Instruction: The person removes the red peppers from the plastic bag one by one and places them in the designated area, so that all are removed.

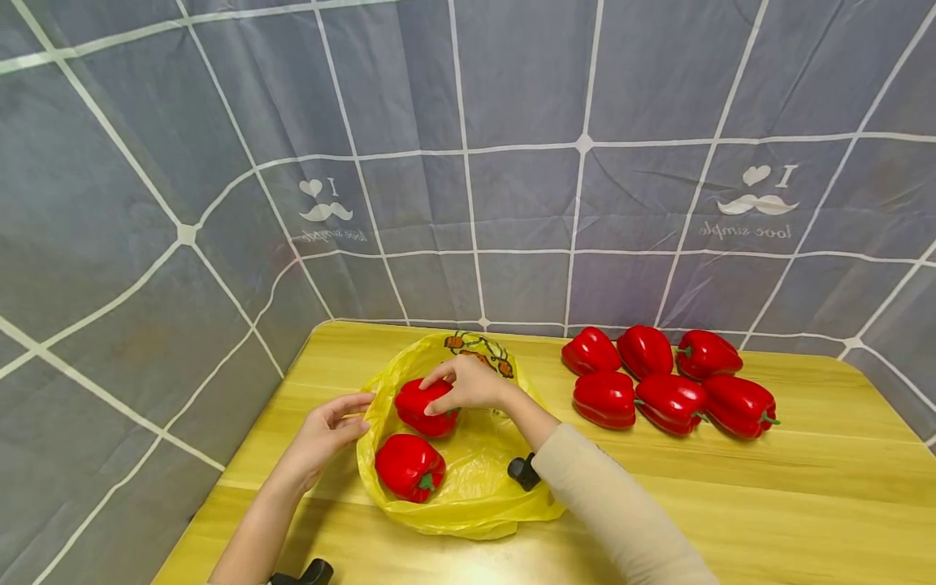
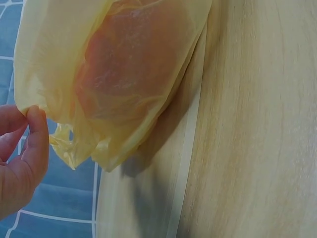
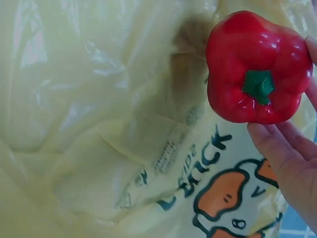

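Observation:
A yellow plastic bag lies with its mouth spread wide on the wooden table. My left hand pinches the bag's left rim between thumb and fingers. Inside the bag, my right hand grips a red bell pepper by its sides; the right wrist view shows that pepper's green stem facing the camera. Nearer to me in the bag rests a second red bell pepper. Through the thin plastic in the left wrist view, a reddish shape shows.
Several red bell peppers sit in two rows on the table, right of the bag. A grey curtain with white lines hangs behind and to the left. Orange cartoon figures are printed on the bag.

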The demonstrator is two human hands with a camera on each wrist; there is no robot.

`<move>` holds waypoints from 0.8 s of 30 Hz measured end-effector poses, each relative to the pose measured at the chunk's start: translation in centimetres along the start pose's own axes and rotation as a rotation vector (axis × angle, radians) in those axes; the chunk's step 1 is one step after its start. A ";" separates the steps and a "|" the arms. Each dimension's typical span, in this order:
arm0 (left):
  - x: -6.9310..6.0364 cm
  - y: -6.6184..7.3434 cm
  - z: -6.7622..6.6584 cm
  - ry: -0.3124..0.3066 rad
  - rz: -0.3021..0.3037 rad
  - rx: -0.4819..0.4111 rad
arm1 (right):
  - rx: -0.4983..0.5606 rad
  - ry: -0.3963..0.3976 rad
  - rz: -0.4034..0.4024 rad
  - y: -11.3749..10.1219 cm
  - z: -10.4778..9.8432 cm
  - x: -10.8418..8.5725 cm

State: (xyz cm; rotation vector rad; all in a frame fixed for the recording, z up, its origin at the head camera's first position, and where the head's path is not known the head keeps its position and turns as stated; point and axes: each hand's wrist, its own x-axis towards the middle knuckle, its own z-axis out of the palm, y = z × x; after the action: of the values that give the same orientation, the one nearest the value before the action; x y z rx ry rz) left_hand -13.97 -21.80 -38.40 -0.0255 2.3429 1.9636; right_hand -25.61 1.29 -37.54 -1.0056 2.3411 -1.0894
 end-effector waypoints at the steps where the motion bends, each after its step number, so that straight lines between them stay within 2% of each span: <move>1: -0.1 0.0 0.0 0.001 -0.002 -0.001 | 0.011 0.000 -0.002 0.0 -0.1 -0.1; 6: -0.1 -0.1 -0.1 0.008 -0.007 0.016 | 0.064 0.007 -0.011 -0.3 -0.8 -0.4; 11: -0.1 0.0 -0.1 0.008 -0.006 0.012 | 0.065 0.011 -0.040 -0.8 -1.5 -0.8; 19: 0.0 0.0 -0.3 0.004 -0.006 0.015 | 0.075 0.040 -0.044 -1.3 -2.7 -1.7; 24: 0.1 0.0 -0.2 0.006 -0.007 0.012 | 0.116 0.044 -0.076 -1.4 -3.7 -2.6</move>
State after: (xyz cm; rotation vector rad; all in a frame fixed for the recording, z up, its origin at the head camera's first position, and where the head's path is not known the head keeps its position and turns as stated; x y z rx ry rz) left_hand -14.10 -22.04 -38.35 -0.0379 2.3553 1.9484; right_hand -25.41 4.45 -34.05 -1.0453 2.2604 -1.2735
